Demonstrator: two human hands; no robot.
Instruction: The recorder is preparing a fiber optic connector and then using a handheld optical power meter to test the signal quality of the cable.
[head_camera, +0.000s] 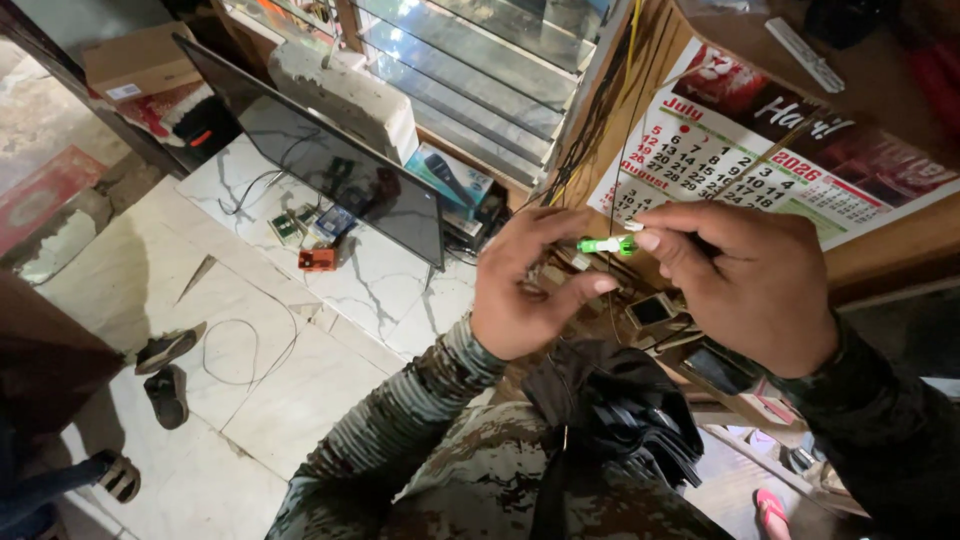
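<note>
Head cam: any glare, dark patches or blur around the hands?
Head view: dim overall, lower right corner near black; window louvres blown out; sheen on the flat screen. Left hand and right hand slightly soft, green connector bright and readable. Wide-angle tilt bends the floor tiles.

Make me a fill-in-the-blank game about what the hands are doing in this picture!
1. The left hand and right hand together hold a small connector coloured ____.
2. On the wall behind the hands hangs a paper ____.
3. A flat dark screen leans over the tiled ____.
4. Both sleeves have a ____ pattern.

Missing words: green; calendar; floor; camouflage
</note>
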